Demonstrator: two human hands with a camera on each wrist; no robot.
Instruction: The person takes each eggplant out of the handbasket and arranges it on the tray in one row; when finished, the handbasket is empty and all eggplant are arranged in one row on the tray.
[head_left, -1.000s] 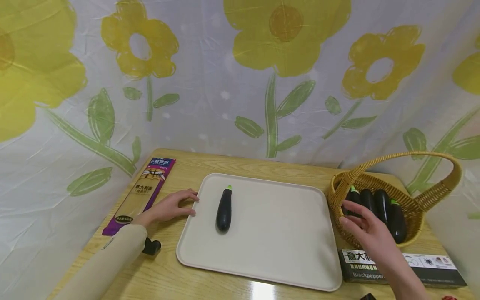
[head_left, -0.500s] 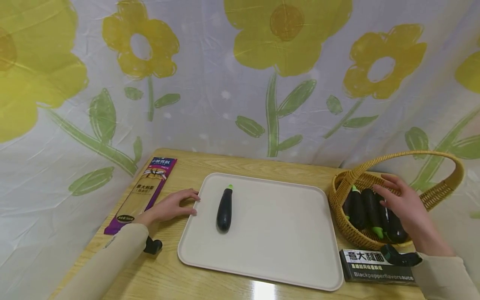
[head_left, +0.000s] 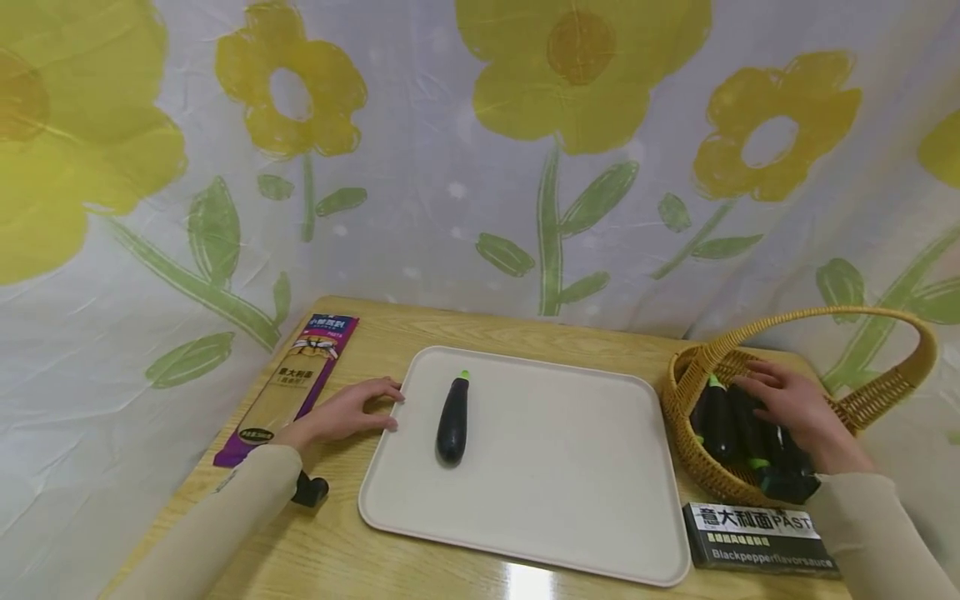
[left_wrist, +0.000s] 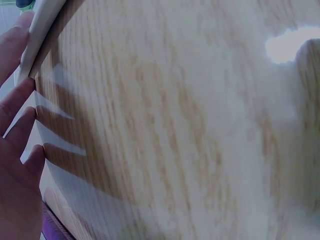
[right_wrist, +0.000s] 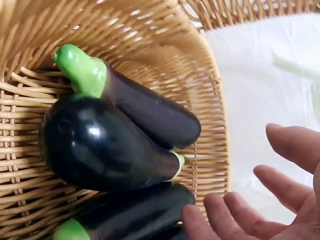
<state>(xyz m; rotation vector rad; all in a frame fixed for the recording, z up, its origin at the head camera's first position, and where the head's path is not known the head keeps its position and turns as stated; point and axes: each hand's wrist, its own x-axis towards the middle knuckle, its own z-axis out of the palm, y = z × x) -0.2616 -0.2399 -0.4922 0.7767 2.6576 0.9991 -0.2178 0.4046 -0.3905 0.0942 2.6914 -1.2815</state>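
My left hand (head_left: 351, 414) rests at the left edge of a cream tray (head_left: 562, 483), its fingertips against the rim in the left wrist view. On the tray's left part lies one dark eggplant (head_left: 452, 425) with a green tip pointing away from me. At the right, my right hand (head_left: 798, 410) reaches over a wicker basket (head_left: 701, 467) under its arched handle. Several eggplants (head_left: 718, 421) lie inside. In the right wrist view the right hand's fingers (right_wrist: 195, 222) are spread apart, one fingertip close by the lowest eggplant (right_wrist: 145, 212), and nothing is held.
A purple-edged pasta packet (head_left: 292, 383) lies left of the tray, partly behind the left arm. A black sauce box (head_left: 765, 554) sits in front of the basket, its right end covered by the sleeve. A flowered curtain (head_left: 427, 208) hangs behind the wooden table (head_left: 300, 558).
My right hand moved from the basket's left rim rightward over it, then lower onto the eggplants. Eggplants inside have shifted. The left hand stays at the tray.
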